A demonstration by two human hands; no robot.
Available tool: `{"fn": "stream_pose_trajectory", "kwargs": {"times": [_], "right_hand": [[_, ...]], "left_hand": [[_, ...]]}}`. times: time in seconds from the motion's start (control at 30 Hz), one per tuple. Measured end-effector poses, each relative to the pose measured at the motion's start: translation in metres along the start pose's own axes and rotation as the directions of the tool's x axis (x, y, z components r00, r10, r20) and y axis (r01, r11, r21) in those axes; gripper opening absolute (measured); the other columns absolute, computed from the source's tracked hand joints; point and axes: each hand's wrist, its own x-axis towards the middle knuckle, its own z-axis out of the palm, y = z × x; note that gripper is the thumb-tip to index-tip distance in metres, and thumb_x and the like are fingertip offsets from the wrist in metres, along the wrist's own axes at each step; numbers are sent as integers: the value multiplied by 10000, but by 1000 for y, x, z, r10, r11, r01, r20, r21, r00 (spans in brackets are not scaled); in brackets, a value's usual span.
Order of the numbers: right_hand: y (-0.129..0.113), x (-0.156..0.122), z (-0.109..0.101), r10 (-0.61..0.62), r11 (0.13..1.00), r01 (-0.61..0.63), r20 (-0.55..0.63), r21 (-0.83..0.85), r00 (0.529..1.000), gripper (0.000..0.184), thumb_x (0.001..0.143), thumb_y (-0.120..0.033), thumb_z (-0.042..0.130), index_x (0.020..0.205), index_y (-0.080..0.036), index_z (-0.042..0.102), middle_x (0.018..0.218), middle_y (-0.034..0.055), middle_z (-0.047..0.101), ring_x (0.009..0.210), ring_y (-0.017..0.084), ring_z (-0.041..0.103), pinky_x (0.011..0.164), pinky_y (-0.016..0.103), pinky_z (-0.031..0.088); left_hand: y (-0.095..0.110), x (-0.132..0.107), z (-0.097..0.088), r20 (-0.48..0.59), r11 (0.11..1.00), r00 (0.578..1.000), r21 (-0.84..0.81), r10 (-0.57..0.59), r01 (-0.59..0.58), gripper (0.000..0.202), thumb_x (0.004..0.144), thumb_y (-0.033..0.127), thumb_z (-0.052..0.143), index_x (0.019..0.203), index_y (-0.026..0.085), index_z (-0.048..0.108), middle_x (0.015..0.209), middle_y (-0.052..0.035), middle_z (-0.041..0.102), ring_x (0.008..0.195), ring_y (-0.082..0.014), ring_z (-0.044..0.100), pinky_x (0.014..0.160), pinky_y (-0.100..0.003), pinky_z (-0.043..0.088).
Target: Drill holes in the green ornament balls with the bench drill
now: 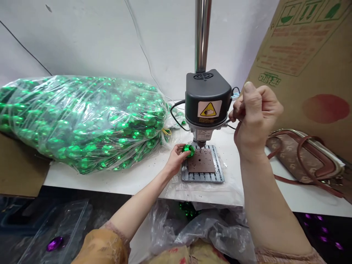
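A white table (90, 181) runs along a pale wall (82, 40), and a big cardboard sheet (310, 62) leans in at the far right. Left of the held ball lies a bulging clear plastic bag (82, 124) packed with shiny green balls. Right of the raised hand sits a brown handbag (302, 157). Below the table edge, nearer the person, are loose plastic wrap (203, 234) and a purple ball (55, 244).

The left hand (175, 160) grips narrowly, its fingers and thumb closed on a shiny green ball (188, 150). The ball has a crinkled, foil-like surface and sits just beside the bit of a small bench drill (208, 99), above a metal plate (202, 172) topped with a speckled brown pad (201, 163). The right hand (257, 117) is raised beside the drill in a tight pinch, and what it pinches is hidden.
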Motion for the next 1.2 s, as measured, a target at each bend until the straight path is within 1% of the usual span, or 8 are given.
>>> {"fn": "stream_pose_trajectory", "kwargs": {"times": [0.1, 0.17, 0.33, 0.57, 0.73, 0.83, 1.0, 1.2], "right_hand": [[1, -1, -1, 9, 999, -9, 2, -31, 1000, 515, 869, -493, 714, 631, -238, 335, 510, -78, 376, 449, 46, 343, 421, 264, 280], [2, -1, -1, 5, 999, -5, 12, -45, 1000, 550, 868, -542, 710, 638, -239, 313, 509, -75, 347, 457, 51, 339, 431, 262, 280], [4, 0, -3, -12, 999, 13, 23, -40, 1000, 544, 873, -543, 706, 640, -236, 322, 514, -79, 340, 460, 48, 356, 422, 238, 290], [5, -1, -1, -46, 999, 46, 22, -16, 999, 504, 903, -492, 685, 637, -225, 352, 527, -81, 348, 460, 38, 346, 427, 222, 277], [10, 0, -5, -63, 996, 66, 55, -62, 996, 486, 915, -547, 650, 663, -228, 383, 539, -74, 352, 469, 45, 335, 439, 236, 294], [11, 0, -6, -70, 995, 74, 61, -71, 996, 486, 910, -565, 647, 675, -230, 385, 544, -73, 348, 468, 44, 333, 439, 241, 302], [8, 0, -3, -63, 998, 64, 21, -11, 998, 534, 873, -552, 699, 649, -234, 334, 518, -88, 335, 444, 32, 344, 408, 226, 280], [6, 0, -2, -39, 999, 39, 27, -7, 999, 530, 868, -539, 712, 640, -234, 342, 506, -90, 343, 437, 33, 333, 407, 231, 267]], "left_hand": [[-7, 1, 6, 15, 988, 993, 106, 114, -115, 567, 626, 362, 951, 1038, 199, 596, 977, -23, 714, 946, -174, 681, 904, -328, 513], [-12, 4, 6, 49, 974, 987, 161, 155, -161, 573, 624, 384, 963, 1022, 196, 595, 1005, -36, 714, 984, -184, 676, 943, -341, 499], [-20, 8, 3, 119, 955, 979, 229, 167, -191, 594, 630, 403, 976, 1049, 188, 615, 1112, -77, 730, 1116, -227, 674, 1058, -391, 461], [-16, 5, 8, 221, 938, 962, 270, 158, -216, 657, 611, 472, 983, 1101, 187, 651, 1167, -102, 744, 1172, -289, 684, 1072, -436, 487], [-16, -1, 9, 279, 894, 942, 349, 188, -282, 647, 653, 486, 953, 1163, 200, 678, 1211, -89, 724, 1217, -303, 660, 1093, -437, 489], [-19, -6, 12, 291, 894, 936, 338, 197, -293, 634, 682, 482, 936, 1177, 198, 661, 1210, -90, 714, 1227, -300, 651, 1093, -438, 494], [-23, -10, 20, 312, 924, 930, 261, 194, -280, 665, 686, 504, 943, 1181, 197, 622, 1290, -117, 681, 1254, -298, 638, 1098, -436, 495], [-24, -12, 23, 296, 941, 941, 241, 163, -239, 661, 692, 533, 940, 1155, 203, 604, 1188, -98, 709, 1197, -290, 663, 1062, -440, 519]]}}
